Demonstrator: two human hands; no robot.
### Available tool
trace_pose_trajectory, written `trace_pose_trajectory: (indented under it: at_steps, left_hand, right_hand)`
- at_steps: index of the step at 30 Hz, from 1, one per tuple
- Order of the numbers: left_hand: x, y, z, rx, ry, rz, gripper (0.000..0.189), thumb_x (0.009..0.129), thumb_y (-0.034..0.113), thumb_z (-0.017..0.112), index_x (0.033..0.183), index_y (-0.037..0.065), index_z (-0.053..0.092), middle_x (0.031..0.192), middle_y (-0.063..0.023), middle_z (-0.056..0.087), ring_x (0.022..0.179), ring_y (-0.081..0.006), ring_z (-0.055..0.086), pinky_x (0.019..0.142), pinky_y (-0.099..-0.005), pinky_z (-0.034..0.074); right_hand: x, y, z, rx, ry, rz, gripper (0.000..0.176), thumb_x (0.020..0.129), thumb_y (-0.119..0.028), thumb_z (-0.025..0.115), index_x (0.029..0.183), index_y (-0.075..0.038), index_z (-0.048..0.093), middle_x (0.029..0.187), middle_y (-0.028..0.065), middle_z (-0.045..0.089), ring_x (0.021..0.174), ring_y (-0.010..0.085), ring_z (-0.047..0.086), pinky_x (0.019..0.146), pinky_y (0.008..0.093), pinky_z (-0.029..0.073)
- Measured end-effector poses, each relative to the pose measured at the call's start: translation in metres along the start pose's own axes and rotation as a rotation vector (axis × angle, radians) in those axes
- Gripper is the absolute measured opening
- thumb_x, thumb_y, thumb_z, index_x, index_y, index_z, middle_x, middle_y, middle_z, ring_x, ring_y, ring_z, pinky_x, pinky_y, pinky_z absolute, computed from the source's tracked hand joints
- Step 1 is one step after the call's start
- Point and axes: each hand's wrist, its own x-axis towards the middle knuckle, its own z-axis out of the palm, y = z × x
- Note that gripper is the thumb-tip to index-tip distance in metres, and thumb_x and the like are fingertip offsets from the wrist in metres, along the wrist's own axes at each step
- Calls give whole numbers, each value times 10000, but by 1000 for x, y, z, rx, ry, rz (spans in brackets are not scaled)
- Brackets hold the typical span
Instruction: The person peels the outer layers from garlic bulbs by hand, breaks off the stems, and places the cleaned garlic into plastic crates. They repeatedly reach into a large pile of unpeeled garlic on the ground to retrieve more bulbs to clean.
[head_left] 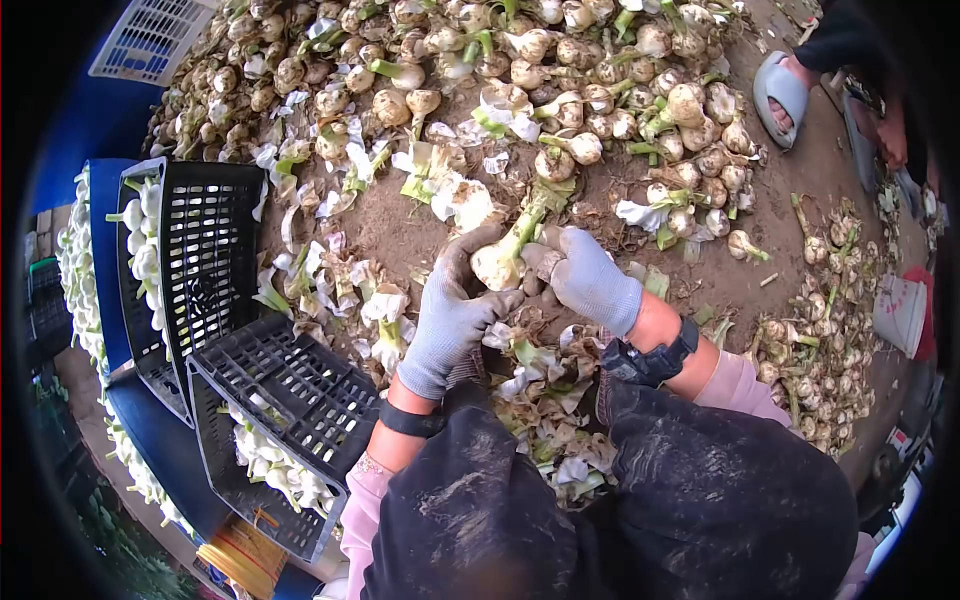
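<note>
A garlic bulb (497, 266) with a thick green stem (524, 226) is held low over the ground, in front of my knees. My left hand (448, 315), in a grey-white work glove with soiled fingers, wraps around the bulb from the left and below. On the other side my right hand (588, 278), gloved alike, has its fingers curled in against the bulb near the base of the stem. Its fingertips are partly hidden. Loose peeled skins (465, 200) lie just beyond the hands, and more husks (545, 380) lie between my legs.
Unpeeled garlic (430, 60) is heaped ahead, with another pile (820, 370) on the right. Black plastic crates (215, 250) with white garlic stand at the left, one tilted (290, 400). Another person's sandalled foot (782, 98) is at upper right, near a pale bucket (900, 312).
</note>
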Motion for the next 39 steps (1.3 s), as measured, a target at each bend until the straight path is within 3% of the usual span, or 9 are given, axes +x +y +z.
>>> trace_pose_trajectory:
  at_steps: [7,10,19,21,25,27,29,33,39]
  left_hand:
    - [-1,-1,-3,-788,-122,-168,805,800,144,735,1437,46,252,1156,-122,585,960,-251,638,682,-286,521]
    - [-2,-7,-2,-720,-99,-161,766,824,174,720,1446,86,281,1194,-125,569,916,-252,641,704,-285,516]
    - [5,-2,-2,-513,38,-161,572,949,253,577,1412,25,330,1112,-113,597,827,-166,639,675,-250,521]
    - [17,-2,-6,96,318,-4,426,989,255,489,1328,0,456,1095,-121,606,964,-175,609,809,-286,503]
    - [12,20,-4,780,-28,455,381,923,279,622,1115,-49,588,1071,-112,625,949,-150,598,809,-270,492]
    - [8,20,1,843,-46,276,408,882,277,680,1141,-25,588,1055,-82,632,965,-136,599,837,-260,484]
    - [9,7,1,127,29,-121,327,894,269,668,1016,-29,608,936,-38,639,862,-91,594,767,-238,488]
    - [6,-7,-11,-443,114,-141,350,995,301,464,1059,-23,581,935,-107,650,867,-183,648,742,-298,544]
    - [13,-33,-35,-697,168,-156,486,995,388,424,1238,-28,483,1190,-219,584,1043,-358,613,874,-439,542]
  right_hand:
    - [-10,-3,-8,-655,248,-372,258,934,-225,571,974,27,605,784,189,643,651,210,617,619,390,491]
    - [-3,4,-6,25,72,-344,232,936,-197,566,1012,10,639,750,49,667,580,164,591,570,323,492]
    - [-9,-5,-11,110,-36,-64,228,908,-164,601,1065,-5,644,790,-4,641,594,59,575,520,216,478]
    - [-23,-15,-9,72,-176,88,229,903,-156,612,1087,-22,637,803,-6,635,617,54,584,524,215,490]
    - [-7,13,-11,85,-197,-193,239,896,-170,626,1084,-24,633,812,-1,636,650,69,590,575,223,494]
    - [-9,17,-11,104,-247,-260,253,884,-185,636,1077,-21,630,788,37,652,669,89,594,621,270,510]
    - [-9,17,-14,-195,-96,-189,262,874,-195,614,1075,-26,629,800,139,676,717,196,657,679,355,526]
    - [-8,15,-33,-961,175,-45,301,836,-253,560,1014,-25,641,905,240,655,871,402,627,741,457,509]
    - [-54,-16,-4,-378,-1081,-118,202,851,-207,637,942,-27,650,764,86,665,725,165,635,670,321,491]
